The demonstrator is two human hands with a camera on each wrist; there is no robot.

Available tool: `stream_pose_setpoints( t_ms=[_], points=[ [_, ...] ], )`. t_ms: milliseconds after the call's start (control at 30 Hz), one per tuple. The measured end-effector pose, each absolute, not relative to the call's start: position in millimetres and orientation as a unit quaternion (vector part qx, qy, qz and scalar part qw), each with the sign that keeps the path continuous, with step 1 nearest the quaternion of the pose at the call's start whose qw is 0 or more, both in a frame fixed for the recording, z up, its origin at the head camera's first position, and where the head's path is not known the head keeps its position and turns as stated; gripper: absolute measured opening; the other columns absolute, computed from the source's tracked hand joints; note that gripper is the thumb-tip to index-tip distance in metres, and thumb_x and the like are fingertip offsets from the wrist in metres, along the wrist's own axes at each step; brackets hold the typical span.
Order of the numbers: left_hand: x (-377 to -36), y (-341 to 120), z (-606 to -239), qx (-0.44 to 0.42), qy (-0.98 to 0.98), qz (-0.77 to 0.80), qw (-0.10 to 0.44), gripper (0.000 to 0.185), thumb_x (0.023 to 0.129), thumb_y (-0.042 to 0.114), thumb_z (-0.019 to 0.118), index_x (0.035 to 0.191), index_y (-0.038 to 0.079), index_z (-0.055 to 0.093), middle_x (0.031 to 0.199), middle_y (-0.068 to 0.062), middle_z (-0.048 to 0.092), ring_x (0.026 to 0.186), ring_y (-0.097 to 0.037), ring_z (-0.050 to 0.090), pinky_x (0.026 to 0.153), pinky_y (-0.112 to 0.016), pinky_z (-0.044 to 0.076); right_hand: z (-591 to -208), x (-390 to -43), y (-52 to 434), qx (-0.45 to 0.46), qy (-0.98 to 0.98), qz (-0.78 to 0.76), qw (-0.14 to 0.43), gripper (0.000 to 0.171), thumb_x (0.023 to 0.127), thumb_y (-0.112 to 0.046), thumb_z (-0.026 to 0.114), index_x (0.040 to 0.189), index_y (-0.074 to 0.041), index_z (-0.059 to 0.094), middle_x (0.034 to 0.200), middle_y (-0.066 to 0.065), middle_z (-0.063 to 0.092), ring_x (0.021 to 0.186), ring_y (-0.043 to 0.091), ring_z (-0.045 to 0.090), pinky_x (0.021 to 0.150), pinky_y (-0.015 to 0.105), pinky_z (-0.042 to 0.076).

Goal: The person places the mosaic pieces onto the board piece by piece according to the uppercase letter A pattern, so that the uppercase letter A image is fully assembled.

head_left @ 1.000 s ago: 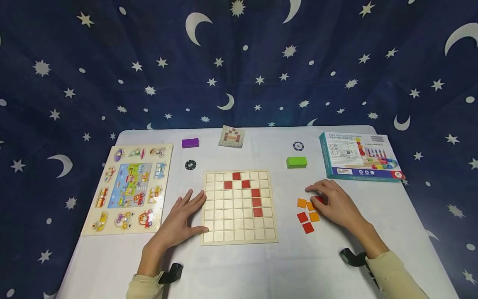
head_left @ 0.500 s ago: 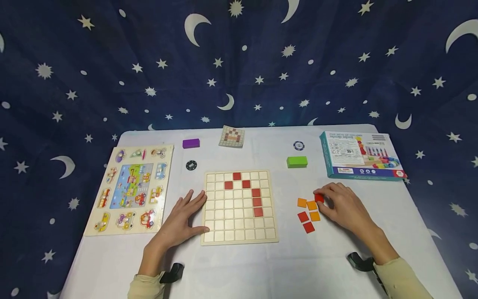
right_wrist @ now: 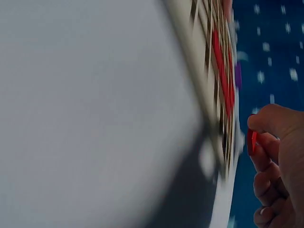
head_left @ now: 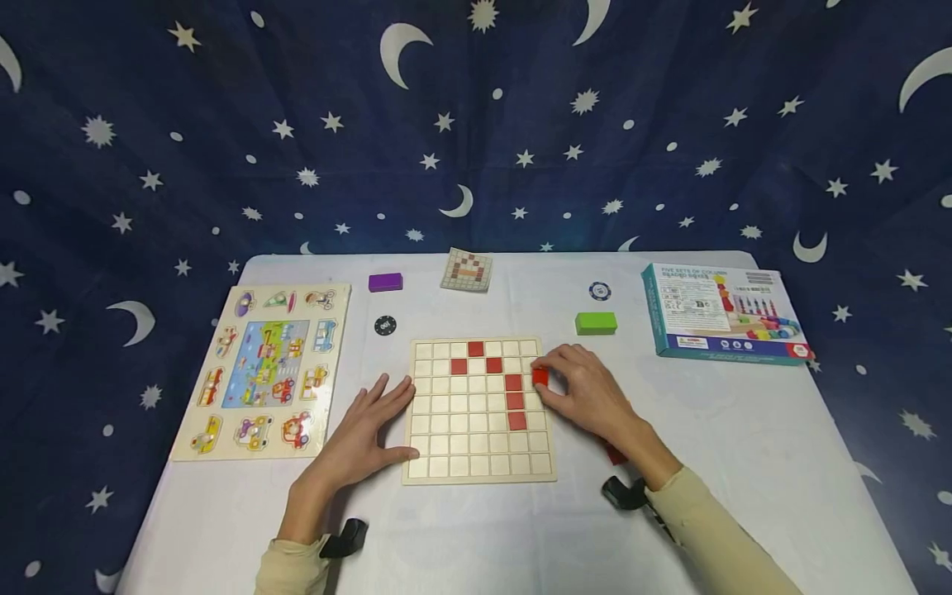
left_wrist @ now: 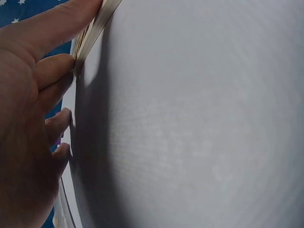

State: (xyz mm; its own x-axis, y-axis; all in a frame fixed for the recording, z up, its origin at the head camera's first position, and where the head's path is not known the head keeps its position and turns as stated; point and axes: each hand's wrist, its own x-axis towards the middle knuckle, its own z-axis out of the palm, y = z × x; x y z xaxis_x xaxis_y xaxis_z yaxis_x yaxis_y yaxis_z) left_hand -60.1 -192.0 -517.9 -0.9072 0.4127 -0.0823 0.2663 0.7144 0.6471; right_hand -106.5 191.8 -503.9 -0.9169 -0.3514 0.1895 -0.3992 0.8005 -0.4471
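Observation:
My right hand (head_left: 587,390) pinches a red square tile (head_left: 540,377) between thumb and fingers, at the right edge of the wooden grid board (head_left: 461,446). The right wrist view shows this tile (right_wrist: 251,137) held on edge, beside the board's side. Several red tiles lie in the board's cells: one at the top, two just below it, and a short column (head_left: 515,401) on the right. My left hand (head_left: 360,434) is spread with straight fingers, fingertips and thumb at the board's left edge. In the left wrist view the thumb (left_wrist: 52,26) touches the board's rim.
Part of a red tile (head_left: 615,453) shows under the right forearm, which hides other loose tiles. Behind the board are a patterned card (head_left: 467,271), a purple block (head_left: 385,283), a green block (head_left: 596,323) and two chips. A peg puzzle (head_left: 338,330) lies left, a box (head_left: 725,314) right.
My right hand took hold of a red tile among the loose tiles and carried it left to the board's right edge. The left hand stays in place.

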Motion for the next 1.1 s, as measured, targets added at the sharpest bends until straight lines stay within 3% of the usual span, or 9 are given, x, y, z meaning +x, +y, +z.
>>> stream_pose_setpoints(
  t_ms=[267, 500, 767, 933, 1100],
  points=[
    [-62.5, -193.1, -519.1, 0.179, 0.922, 0.322, 0.119, 0.099, 0.080, 0.043, 0.092, 0.163, 0.016, 0.045, 0.173, -0.003, 0.039, 0.167, -0.041, 0.018, 0.135, -0.067, 0.011, -504.4, -118.8, 101.9, 0.251, -0.930, 0.268, 0.003, 0.029, 0.095, -0.028, 0.079, 0.123, -0.018, 0.079, 0.118, 0.001, 0.074, 0.110, 0.022, 0.066, 0.098, 0.043, 0.059],
    [-63.0, -194.0, -518.1, 0.182, 0.923, 0.319, 0.115, 0.098, 0.081, 0.042, 0.092, 0.163, 0.016, 0.045, 0.173, -0.003, 0.039, 0.167, -0.042, 0.019, 0.135, -0.068, 0.013, -505.2, -126.0, 61.5, 0.269, -0.928, 0.255, -0.032, 0.028, 0.099, -0.029, 0.077, 0.125, -0.020, 0.078, 0.117, -0.001, 0.073, 0.112, 0.020, 0.068, 0.098, 0.041, 0.058],
    [-62.0, -195.3, -518.3, 0.180, 0.924, 0.315, 0.118, 0.098, 0.082, 0.043, 0.091, 0.164, 0.016, 0.044, 0.174, -0.002, 0.038, 0.167, -0.042, 0.019, 0.134, -0.068, 0.013, -510.2, -127.2, 51.6, 0.281, -0.927, 0.244, -0.048, 0.028, 0.102, -0.030, 0.074, 0.128, -0.020, 0.077, 0.116, -0.003, 0.071, 0.107, 0.016, 0.063, 0.093, 0.034, 0.057],
    [-61.1, -194.8, -518.8, 0.179, 0.924, 0.317, 0.114, 0.098, 0.081, 0.041, 0.092, 0.163, 0.015, 0.045, 0.173, -0.003, 0.039, 0.166, -0.042, 0.020, 0.134, -0.069, 0.014, -508.0, -124.2, 55.9, 0.288, -0.924, 0.248, -0.052, 0.031, 0.105, -0.032, 0.069, 0.133, -0.020, 0.075, 0.126, -0.001, 0.072, 0.118, 0.019, 0.065, 0.103, 0.039, 0.057],
    [-60.8, -193.0, -519.3, 0.180, 0.924, 0.317, 0.115, 0.098, 0.081, 0.041, 0.092, 0.163, 0.015, 0.046, 0.173, -0.003, 0.039, 0.167, -0.042, 0.020, 0.135, -0.067, 0.013, -502.1, -119.7, 87.1, 0.257, -0.924, 0.283, -0.020, 0.029, 0.104, -0.024, 0.069, 0.132, -0.020, 0.076, 0.130, 0.000, 0.073, 0.124, 0.022, 0.066, 0.109, 0.048, 0.056]
  ],
)
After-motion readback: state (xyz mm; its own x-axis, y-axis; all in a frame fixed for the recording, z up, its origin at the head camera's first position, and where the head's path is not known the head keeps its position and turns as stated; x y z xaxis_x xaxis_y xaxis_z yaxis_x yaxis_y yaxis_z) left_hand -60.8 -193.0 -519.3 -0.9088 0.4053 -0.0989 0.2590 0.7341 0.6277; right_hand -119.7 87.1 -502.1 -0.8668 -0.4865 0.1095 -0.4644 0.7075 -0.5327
